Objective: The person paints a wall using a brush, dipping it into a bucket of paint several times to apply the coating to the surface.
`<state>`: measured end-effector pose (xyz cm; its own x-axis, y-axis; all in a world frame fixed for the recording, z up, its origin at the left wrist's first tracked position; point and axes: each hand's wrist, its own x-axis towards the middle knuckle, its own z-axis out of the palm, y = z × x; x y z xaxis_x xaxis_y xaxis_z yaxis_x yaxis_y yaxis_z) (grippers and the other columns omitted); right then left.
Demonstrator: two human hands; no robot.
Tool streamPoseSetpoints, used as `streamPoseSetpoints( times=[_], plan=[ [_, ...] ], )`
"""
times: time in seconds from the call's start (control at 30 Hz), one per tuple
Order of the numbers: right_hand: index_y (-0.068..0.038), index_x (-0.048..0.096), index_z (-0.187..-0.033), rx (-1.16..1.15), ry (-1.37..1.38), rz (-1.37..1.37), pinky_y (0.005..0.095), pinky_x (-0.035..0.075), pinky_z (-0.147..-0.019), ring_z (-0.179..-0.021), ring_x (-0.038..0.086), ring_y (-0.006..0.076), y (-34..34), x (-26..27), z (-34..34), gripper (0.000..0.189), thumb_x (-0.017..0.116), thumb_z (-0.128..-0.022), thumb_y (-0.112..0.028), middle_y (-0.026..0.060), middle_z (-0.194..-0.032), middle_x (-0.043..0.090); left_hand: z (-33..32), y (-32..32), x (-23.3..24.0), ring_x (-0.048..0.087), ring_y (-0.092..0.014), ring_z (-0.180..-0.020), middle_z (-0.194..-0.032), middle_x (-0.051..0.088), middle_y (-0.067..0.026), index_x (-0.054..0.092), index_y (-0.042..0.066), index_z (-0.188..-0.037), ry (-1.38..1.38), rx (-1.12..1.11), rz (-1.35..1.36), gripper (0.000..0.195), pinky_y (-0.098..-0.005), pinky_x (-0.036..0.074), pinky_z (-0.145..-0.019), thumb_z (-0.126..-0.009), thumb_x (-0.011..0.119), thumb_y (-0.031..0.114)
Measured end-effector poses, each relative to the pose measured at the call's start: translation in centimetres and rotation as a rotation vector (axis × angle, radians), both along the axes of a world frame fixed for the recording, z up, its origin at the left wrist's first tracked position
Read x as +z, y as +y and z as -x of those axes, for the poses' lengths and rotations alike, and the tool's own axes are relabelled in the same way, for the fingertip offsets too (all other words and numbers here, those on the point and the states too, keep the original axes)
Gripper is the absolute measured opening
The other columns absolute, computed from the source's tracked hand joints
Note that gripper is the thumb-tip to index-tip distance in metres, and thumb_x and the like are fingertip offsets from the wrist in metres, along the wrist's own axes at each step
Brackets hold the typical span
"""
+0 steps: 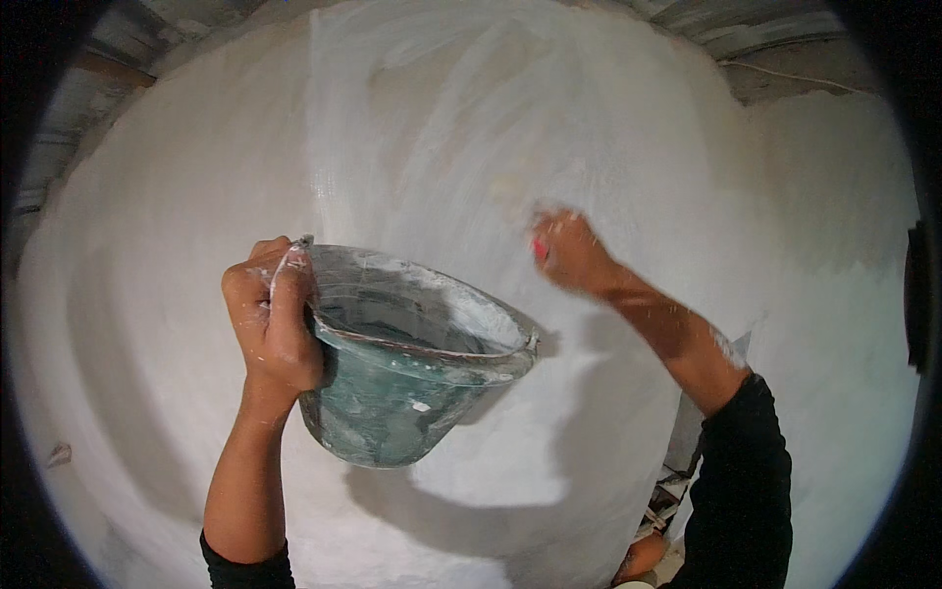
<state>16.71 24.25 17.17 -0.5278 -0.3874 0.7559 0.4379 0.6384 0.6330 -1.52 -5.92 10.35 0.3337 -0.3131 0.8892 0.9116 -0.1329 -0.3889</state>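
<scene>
My left hand (272,316) grips the rim and handle side of a green bucket (397,412), which is tilted and smeared with white paint or plaster. The part of the bucket's inside that shows is coated in grey-white residue; how full it is, I cannot tell. To the right of the bucket and higher, my right hand (570,250) is curled and blurred in front of the wall, with a small red piece of something showing at its fingers. What it holds is mostly hidden. White spatter marks both hands and my right forearm.
A pale wall (456,147) with streaky white coating fills most of the view. Corrugated roofing (743,26) and a thin cable (795,75) lie above it. A dark object (915,294) stands at the right edge. Clutter, including an orange-brown thing (644,554), shows low behind my right arm.
</scene>
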Motion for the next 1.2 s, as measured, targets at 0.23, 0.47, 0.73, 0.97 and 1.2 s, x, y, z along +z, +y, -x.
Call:
streamPoseSetpoints(
  times=[0.23, 0.47, 0.73, 0.97, 1.2],
  plan=[
    [0.0, 0.068, -0.093, 0.43, -0.025, 0.868, 0.0344, 0.05, -0.081, -0.082, 0.062, 0.0184, -0.2, 1.0, -3.0, 0.019, 0.07, -0.076, -0.005, 0.0114, -0.087, 0.068, 0.8, -0.1, -0.2, 0.036, -0.015, -0.066, -0.067, 0.04, -0.0042, 0.041, 0.004, -0.07, -0.12, -0.106, 0.078, 0.024, -0.0366, 0.039, -0.077, -0.092, 0.048, 0.006],
    [0.003, 0.065, -0.095, 0.58, 0.47, 0.584, 0.0386, 0.049, -0.081, -0.091, 0.061, 0.0248, 7.4, 6.0, -7.7, 0.018, 0.064, -0.08, -0.008, 0.0148, -0.093, 0.065, -0.9, 0.8, 0.5, 0.027, -0.013, -0.056, -0.053, 0.032, -0.0012, 0.033, 0.005, -0.056, -0.134, -0.283, 0.024, 0.037, -0.0333, 0.03, -0.061, -0.09, 0.045, 0.01],
    [-0.01, 0.065, -0.099, 0.484, -0.268, 0.49, 0.042, 0.043, -0.094, -0.101, 0.06, 0.0308, 3.7, -10.6, -2.4, 0.024, 0.065, -0.076, -0.003, 0.011, -0.101, 0.065, -1.0, 0.1, 0.5, 0.029, -0.01, -0.057, -0.057, 0.035, -0.0024, 0.035, 0.001, -0.058, -0.183, -0.298, 0.086, 0.033, -0.0296, 0.023, -0.051, -0.089, 0.046, 0.009],
    [0.004, 0.049, -0.123, 0.285, 0.407, 0.943, 0.0353, 0.048, -0.093, -0.103, 0.058, 0.0239, 5.6, 1.6, -6.7, 0.056, 0.075, -0.08, -0.019, 0.0179, -0.115, 0.058, -1.0, -0.8, 0.6, 0.031, -0.012, -0.058, -0.06, 0.035, -0.001, 0.036, 0.005, -0.061, -0.258, -0.27, 0.195, 0.037, -0.0285, 0.026, -0.053, -0.093, 0.047, 0.021],
    [0.004, 0.054, -0.122, 0.297, 0.452, 0.504, 0.0377, 0.049, -0.087, -0.099, 0.06, 0.0274, 8.9, 7.8, -8.5, 0.046, 0.067, -0.081, -0.013, 0.0192, -0.116, 0.061, -1.0, -0.3, 0.8, 0.035, -0.012, -0.059, -0.062, 0.041, -0.0025, 0.043, 0.003, -0.063, -0.251, -0.305, 0.174, 0.036, -0.0293, 0.026, -0.054, -0.091, 0.051, 0.022]
  ],
)
